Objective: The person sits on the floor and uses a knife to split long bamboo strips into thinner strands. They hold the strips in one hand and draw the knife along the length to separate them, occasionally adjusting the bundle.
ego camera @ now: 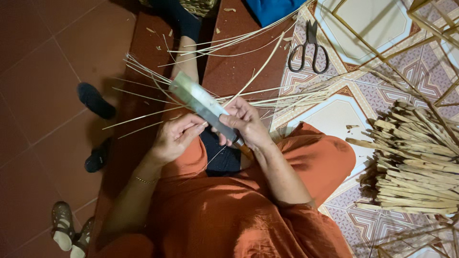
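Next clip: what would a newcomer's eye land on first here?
The broad knife blade at the centre, gripped by the right hand while the left hand pinches thin bamboo strips against it. Next, the pile of split bamboo sticks at the right on the patterned floor tiles, and black scissors lying above them.

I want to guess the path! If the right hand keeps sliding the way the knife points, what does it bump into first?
Probably the thin bamboo strips fanned out past the tip of the knife, which the right hand holds. The black slipper lies off to the side; depth is hard to judge.
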